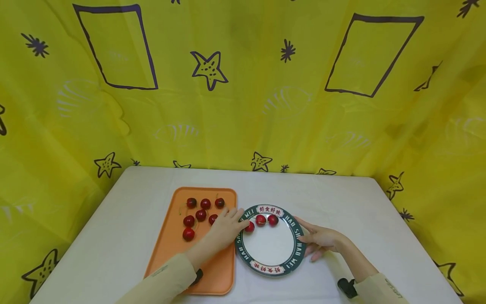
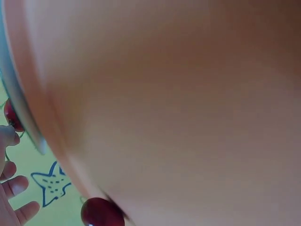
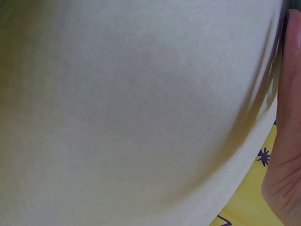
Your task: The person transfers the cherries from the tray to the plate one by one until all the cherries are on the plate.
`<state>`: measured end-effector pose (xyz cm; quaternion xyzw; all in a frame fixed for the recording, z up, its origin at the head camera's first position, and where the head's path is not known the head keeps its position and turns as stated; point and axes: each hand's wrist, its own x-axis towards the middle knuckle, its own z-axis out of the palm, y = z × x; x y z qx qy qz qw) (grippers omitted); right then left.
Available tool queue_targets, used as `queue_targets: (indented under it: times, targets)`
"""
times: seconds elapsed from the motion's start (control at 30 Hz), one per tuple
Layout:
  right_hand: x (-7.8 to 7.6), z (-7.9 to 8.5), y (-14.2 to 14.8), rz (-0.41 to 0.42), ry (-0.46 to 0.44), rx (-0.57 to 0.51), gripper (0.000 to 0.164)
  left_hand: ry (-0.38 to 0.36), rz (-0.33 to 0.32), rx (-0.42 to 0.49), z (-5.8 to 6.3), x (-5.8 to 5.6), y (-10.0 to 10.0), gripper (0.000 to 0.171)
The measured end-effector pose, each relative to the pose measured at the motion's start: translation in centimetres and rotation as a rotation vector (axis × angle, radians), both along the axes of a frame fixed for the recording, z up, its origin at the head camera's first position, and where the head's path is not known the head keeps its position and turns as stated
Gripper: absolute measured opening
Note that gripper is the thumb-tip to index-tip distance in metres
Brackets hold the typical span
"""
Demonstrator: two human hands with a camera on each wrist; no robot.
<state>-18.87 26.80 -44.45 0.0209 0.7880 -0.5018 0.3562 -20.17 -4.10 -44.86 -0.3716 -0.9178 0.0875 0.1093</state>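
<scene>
My left hand (image 1: 227, 229) reaches over the tray's right edge to the plate, its fingers spread. Its thumb tip is right at a red cherry (image 1: 249, 227) inside the left rim; the left wrist view shows this cherry (image 2: 12, 116) beside the thumb, the other fingers apart. Two more cherries (image 1: 260, 220) lie along the upper inside of the white plate (image 1: 269, 249), which has a green lettered rim. My right hand (image 1: 322, 238) holds the plate's right rim, thumb at the edge. In the right wrist view, the right hand (image 3: 288, 141) shows only at the right border.
An orange tray (image 1: 167, 253) lies left of the plate, with several stemmed cherries (image 1: 201, 215) in its upper half. Both rest on a white-covered table (image 1: 341, 194). A yellow patterned curtain (image 1: 243, 126) hangs behind and at the sides.
</scene>
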Motion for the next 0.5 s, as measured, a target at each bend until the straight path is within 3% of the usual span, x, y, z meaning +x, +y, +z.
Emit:
queue_targets:
  times: [0.23, 0.5]
  targets:
    - [0.02, 0.02, -0.02, -0.001, -0.007, -0.005, 0.076, 0.021, 0.041, -0.085, -0.66, -0.08, 0.5, 0.033]
    - [-0.03, 0.04, 0.1, 0.016, -0.008, -0.025, 0.076, 0.02, 0.07, -0.09, -1.04, -0.1, 0.72, 0.032]
